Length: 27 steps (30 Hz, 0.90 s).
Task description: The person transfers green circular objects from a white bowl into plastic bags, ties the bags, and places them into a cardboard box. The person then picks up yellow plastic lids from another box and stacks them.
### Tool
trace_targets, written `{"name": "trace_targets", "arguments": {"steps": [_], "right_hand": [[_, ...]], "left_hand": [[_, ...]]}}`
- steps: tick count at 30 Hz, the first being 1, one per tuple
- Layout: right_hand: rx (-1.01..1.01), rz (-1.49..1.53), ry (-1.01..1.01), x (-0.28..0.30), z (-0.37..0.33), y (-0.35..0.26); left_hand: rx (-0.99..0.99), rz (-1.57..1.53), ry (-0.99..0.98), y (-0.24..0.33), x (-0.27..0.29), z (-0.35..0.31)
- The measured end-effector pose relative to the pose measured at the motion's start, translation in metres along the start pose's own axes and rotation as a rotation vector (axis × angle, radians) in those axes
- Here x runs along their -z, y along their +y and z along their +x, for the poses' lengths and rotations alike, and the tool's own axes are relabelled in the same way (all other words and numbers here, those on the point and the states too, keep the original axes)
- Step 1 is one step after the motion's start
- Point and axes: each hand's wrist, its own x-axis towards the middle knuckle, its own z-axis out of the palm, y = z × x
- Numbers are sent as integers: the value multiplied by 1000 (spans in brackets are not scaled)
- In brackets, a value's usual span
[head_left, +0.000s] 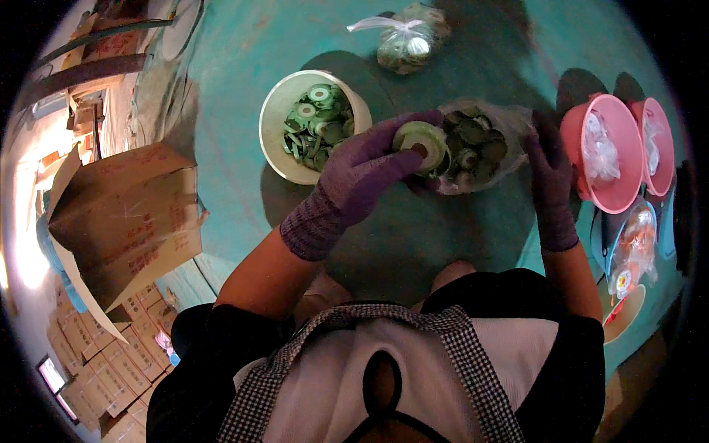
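My left hand (358, 177), in a purple knitted glove, pinches a pale green round disc with a brown centre (422, 145); it may be a small stack. The disc is over the left side of an open clear plastic bag (509, 118) that holds many dark green round pieces (476, 144). My right hand (550, 173), gloved alike, grips the bag's right edge; its fingertips are partly in shadow. Left of my left hand stands a white bucket (271, 140), with green and whitish round pieces (317, 122) heaped inside.
A tied clear bag of similar pieces (410, 48) lies at the far side of the green surface (236, 44). Pink basins (617, 193) with plastic bags stand at the right, near a blue tray (613, 240). An open cardboard box (140, 229) is at the left.
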Motion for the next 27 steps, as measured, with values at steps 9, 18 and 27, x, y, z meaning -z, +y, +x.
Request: {"name": "trace_targets", "arguments": {"steps": [9,18,27], "right_hand": [[479,-23,-100,-20,-22,-61],[448,-743,107,-13,-8,-45],[-154,40,-139,-8,-12,-12]], "left_hand": [[229,-972,-282,-30,6,9],[207,152,3,-87,-15,56],[-160,879,118,-65,11,-14]]}}
